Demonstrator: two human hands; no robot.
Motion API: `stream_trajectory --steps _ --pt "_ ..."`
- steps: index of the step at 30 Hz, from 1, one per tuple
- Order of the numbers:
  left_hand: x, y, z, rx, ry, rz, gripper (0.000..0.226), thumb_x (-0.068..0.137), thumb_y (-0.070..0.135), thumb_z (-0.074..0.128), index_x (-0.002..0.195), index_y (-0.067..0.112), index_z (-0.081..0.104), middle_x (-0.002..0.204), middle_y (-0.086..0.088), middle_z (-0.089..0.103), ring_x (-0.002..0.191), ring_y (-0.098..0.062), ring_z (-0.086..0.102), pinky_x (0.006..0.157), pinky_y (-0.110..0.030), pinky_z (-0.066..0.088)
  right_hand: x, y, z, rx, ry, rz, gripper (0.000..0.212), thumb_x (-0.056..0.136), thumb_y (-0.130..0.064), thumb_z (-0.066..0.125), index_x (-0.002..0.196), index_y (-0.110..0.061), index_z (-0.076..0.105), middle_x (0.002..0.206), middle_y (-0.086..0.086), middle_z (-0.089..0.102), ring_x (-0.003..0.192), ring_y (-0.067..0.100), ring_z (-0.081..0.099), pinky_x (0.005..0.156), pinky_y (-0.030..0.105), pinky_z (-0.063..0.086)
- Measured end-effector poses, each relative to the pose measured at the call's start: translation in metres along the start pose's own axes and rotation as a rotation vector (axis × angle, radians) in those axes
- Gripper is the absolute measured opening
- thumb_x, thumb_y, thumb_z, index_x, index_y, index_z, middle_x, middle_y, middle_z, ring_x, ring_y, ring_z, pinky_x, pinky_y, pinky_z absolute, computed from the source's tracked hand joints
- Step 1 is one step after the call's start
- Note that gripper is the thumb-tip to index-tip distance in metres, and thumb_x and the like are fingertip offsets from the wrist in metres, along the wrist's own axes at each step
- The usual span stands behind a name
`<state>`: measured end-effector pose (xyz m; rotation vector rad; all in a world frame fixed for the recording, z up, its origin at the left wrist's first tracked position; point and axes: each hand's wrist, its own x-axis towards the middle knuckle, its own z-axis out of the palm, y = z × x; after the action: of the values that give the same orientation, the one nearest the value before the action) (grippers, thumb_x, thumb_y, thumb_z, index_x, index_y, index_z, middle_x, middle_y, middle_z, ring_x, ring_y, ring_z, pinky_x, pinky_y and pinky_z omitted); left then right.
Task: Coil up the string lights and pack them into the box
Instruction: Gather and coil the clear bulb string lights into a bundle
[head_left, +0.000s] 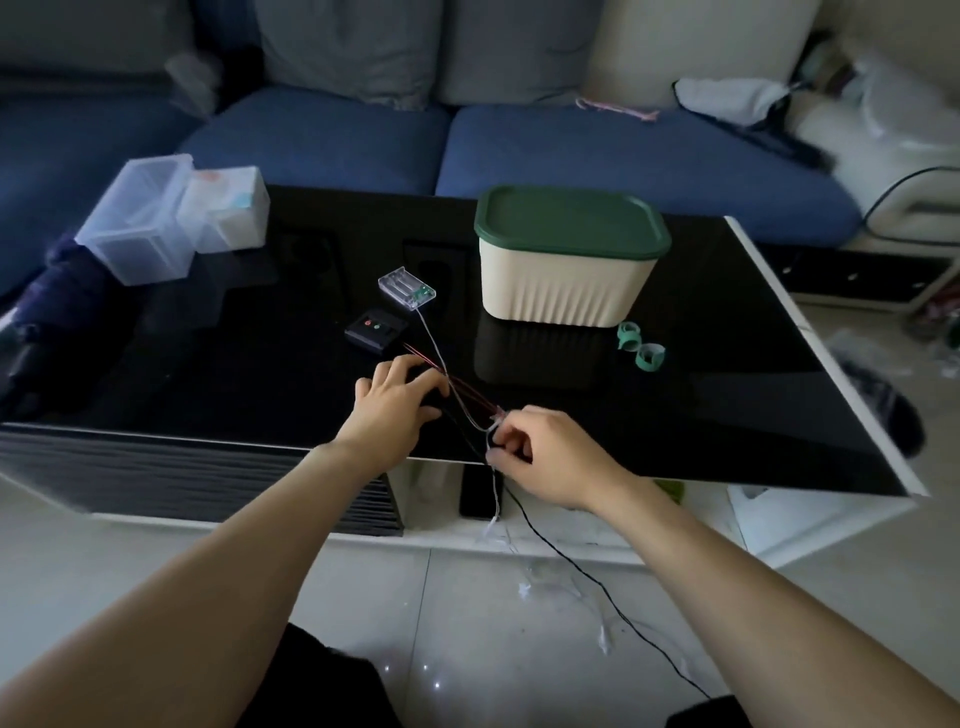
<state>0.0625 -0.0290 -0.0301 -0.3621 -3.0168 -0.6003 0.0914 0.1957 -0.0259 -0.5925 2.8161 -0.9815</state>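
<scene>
A cream box with a green lid (569, 260) stands shut on the black glass table (727, 395). A clear battery case (407, 288) and a black controller (375, 328) lie left of it, with thin wires (435, 348) running toward me. My left hand (395, 410) rests on the table with fingers spread over the red wires. My right hand (545, 452) pinches the string light wires at the table's front edge. From that hand a pale strand and a black cord (571, 564) hang down to the floor.
Two green rings (640, 347) lie right of the box. Clear plastic containers (156, 218) stand at the table's back left, beside a dark bundle (57, 301). A blue sofa (571, 150) is behind the table. White light pieces (571, 592) lie scattered on the tiled floor.
</scene>
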Motion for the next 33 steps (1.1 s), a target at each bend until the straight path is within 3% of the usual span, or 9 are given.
stream_trajectory --steps 3,7,10,13,16,23,27,29,33 --pt "-0.002 0.003 -0.005 -0.065 0.069 0.018 0.026 0.095 0.022 0.061 0.121 0.028 0.057 0.142 -0.002 0.037 0.131 -0.026 0.032 0.104 -0.042 0.025 -0.007 -0.001 0.0 -0.099 -0.047 0.016 0.033 0.086 -0.039 0.075 0.113 -0.021 0.066 0.098 -0.012 0.053 0.09 0.005 0.055 0.08 0.027 0.051" --pt "-0.008 0.012 -0.018 -0.207 0.258 0.049 0.025 0.095 0.02 0.06 0.12 0.024 0.059 0.139 -0.003 0.041 0.128 -0.023 0.035 0.1 -0.036 0.023 -0.012 -0.003 0.002 -0.116 -0.013 0.011 0.007 0.09 -0.027 0.068 0.089 -0.02 0.067 0.086 -0.009 0.057 0.078 0.008 0.056 0.073 0.03 0.051" --pt "-0.008 0.024 -0.025 -0.373 0.351 0.044 0.025 0.098 0.019 0.054 0.123 0.021 0.054 0.131 -0.001 0.045 0.122 -0.023 0.044 0.102 -0.038 0.034 -0.016 -0.007 -0.001 0.062 -0.048 0.084 0.017 0.099 -0.025 0.058 0.086 -0.015 0.063 0.081 -0.001 0.067 0.064 0.006 0.061 0.062 0.026 0.052" --pt "-0.01 0.038 -0.027 -0.519 0.342 -0.004 0.017 0.103 0.021 0.042 0.118 0.02 0.049 0.111 0.0 0.054 0.09 -0.023 0.057 0.08 -0.045 0.05 -0.023 -0.016 -0.018 0.34 -0.058 0.167 0.03 0.106 -0.028 0.049 0.085 -0.009 0.06 0.059 0.0 0.062 0.047 0.006 0.052 0.051 0.017 0.043" --pt "-0.012 0.048 -0.023 -0.489 0.309 0.024 0.016 0.104 0.021 0.037 0.105 0.021 0.053 0.085 0.006 0.063 0.066 -0.017 0.058 0.059 -0.043 0.048 -0.031 -0.021 -0.041 0.568 0.049 0.181 0.036 0.107 -0.025 0.046 0.08 -0.007 0.059 0.047 -0.006 0.037 0.041 0.008 0.03 0.042 0.018 0.027" --pt "-0.01 0.09 -0.018 -0.669 0.152 0.06 0.02 0.103 0.015 0.041 0.099 0.015 0.06 0.089 0.002 0.07 0.075 -0.022 0.065 0.068 -0.043 0.054 -0.066 -0.019 -0.106 0.734 0.061 0.237 0.028 0.097 -0.021 0.061 0.076 -0.002 0.062 0.045 -0.002 0.029 0.039 0.011 0.021 0.045 0.028 0.013" --pt "-0.014 0.109 -0.009 -0.801 -0.048 0.02 0.024 0.097 0.002 0.048 0.086 0.009 0.068 0.082 0.003 0.072 0.078 -0.018 0.062 0.076 -0.036 0.049 -0.083 -0.004 -0.127 0.769 0.075 0.297 0.036 0.087 -0.038 0.065 0.076 -0.004 0.064 0.049 -0.001 0.028 0.042 0.012 0.024 0.046 0.029 0.018" --pt "-0.018 0.121 -0.009 -0.941 -0.141 0.0 0.024 0.097 -0.001 0.047 0.081 0.004 0.064 0.072 -0.006 0.07 0.079 -0.033 0.064 0.085 -0.044 0.05 -0.091 0.005 -0.135 0.773 0.114 0.311 0.03 0.095 -0.03 0.063 0.076 -0.007 0.065 0.052 0.0 0.029 0.045 0.013 0.027 0.048 0.029 0.023" --pt "-0.025 0.145 -0.013 -1.125 -0.247 -0.01 0.026 0.096 -0.003 0.039 0.077 -0.001 0.057 0.05 -0.014 0.051 0.056 -0.031 0.059 0.076 -0.044 0.047 -0.107 0.02 -0.146 0.584 0.137 0.316 0.024 0.101 -0.023 0.058 0.088 -0.006 0.068 0.054 -0.002 0.038 0.047 0.012 0.032 0.047 0.024 0.027"
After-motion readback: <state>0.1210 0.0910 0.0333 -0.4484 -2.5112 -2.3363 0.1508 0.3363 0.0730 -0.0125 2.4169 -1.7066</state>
